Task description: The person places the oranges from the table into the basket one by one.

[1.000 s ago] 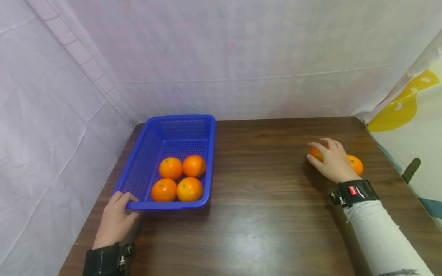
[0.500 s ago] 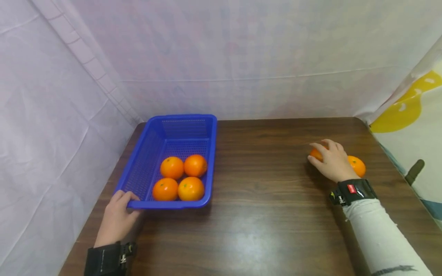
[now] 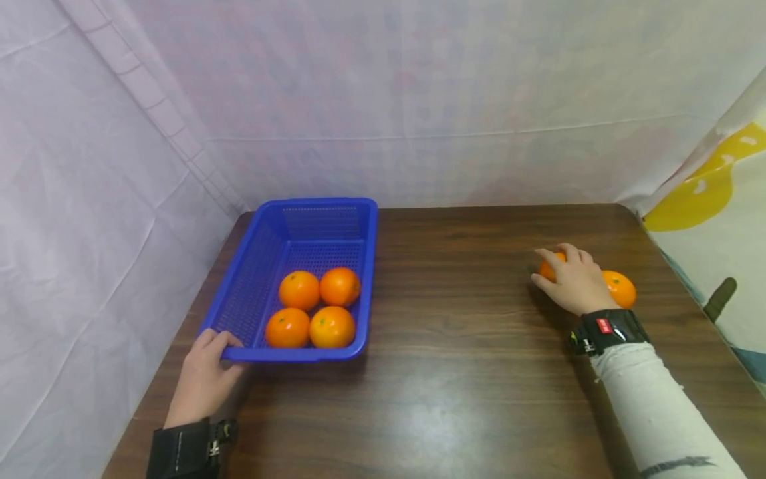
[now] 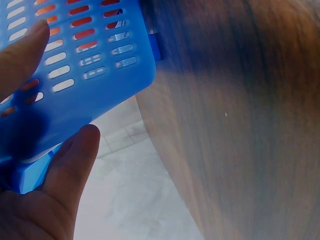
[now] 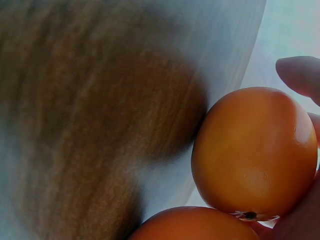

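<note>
Whitish cloth sheeting (image 3: 383, 86) behind and along the left; paler cloth (image 3: 742, 266) on the right, carrying a big yellow printed shape (image 3: 694, 196). Below that, dark brown wood-grain tabletop (image 3: 455, 372) with a glare patch toward the front. On its left half sits a deep blue rectangular plastic basket (image 3: 287, 355), walls and floor perforated, longer sides running front to back. Off-white sleeve (image 3: 661, 406) on my right arm, dark stripe near the bottom edge of the head view.

My left hand (image 3: 206, 372) grips the basket at its near-left corner, fingers over the rim; left wrist view has my thumb low and a finger across the slots. My right hand (image 3: 574, 283) is over on the table's right side, fingers curved round a glossy round orange fruit (image 3: 550, 268). Right wrist view: one fingertip stands just off the skin of the fruit there; how firm the hold is, I can't tell. Black wrist straps (image 3: 613, 328) on both wrists.

Remaining fruit: a second loose round orange (image 3: 619, 289) on the tabletop, just right of my right hand, partly hidden by it. Four more shiny oranges bunch two by two in the basket's near part: back-left orange (image 3: 299, 291), back-right orange (image 3: 340, 287), front-left orange (image 3: 288, 328), front-right orange (image 3: 332, 326). Smallest: red label (image 3: 604, 326) on my right strap.
</note>
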The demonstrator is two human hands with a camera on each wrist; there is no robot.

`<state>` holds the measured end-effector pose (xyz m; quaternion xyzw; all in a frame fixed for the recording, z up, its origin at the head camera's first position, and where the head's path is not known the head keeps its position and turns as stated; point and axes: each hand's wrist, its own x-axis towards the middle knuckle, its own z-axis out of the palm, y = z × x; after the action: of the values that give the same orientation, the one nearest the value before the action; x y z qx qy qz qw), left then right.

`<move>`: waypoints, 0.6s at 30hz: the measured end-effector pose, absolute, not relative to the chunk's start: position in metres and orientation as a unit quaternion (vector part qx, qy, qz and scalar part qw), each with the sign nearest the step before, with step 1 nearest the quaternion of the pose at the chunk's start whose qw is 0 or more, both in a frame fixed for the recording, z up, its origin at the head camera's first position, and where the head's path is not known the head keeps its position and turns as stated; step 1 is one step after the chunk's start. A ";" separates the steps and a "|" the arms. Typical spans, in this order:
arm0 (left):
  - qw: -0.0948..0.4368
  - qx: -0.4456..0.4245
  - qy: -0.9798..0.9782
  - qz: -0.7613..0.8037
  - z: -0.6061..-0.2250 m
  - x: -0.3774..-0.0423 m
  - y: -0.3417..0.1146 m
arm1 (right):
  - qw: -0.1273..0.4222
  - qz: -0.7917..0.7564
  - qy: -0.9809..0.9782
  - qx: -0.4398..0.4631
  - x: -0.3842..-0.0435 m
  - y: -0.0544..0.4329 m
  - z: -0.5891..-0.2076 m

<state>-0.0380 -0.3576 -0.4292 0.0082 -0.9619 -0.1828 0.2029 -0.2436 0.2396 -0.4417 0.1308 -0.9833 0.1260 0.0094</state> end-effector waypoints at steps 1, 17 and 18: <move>0.203 0.009 -0.962 -0.183 -0.429 -0.038 -0.358 | 0.010 0.122 -0.984 0.130 -0.244 0.240 -0.442; 0.208 0.002 -0.961 -0.184 -0.430 -0.037 -0.357 | 0.069 0.066 -0.985 0.146 -0.243 0.241 -0.450; 0.207 0.002 -0.961 -0.184 -0.430 -0.037 -0.357 | 0.069 0.066 -0.985 0.146 -0.243 0.242 -0.450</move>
<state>-0.0373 -0.3574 -0.4303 0.0018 -0.9607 -0.1844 0.2073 -0.2427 0.2416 -0.4501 0.1462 -0.9846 0.0665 0.0689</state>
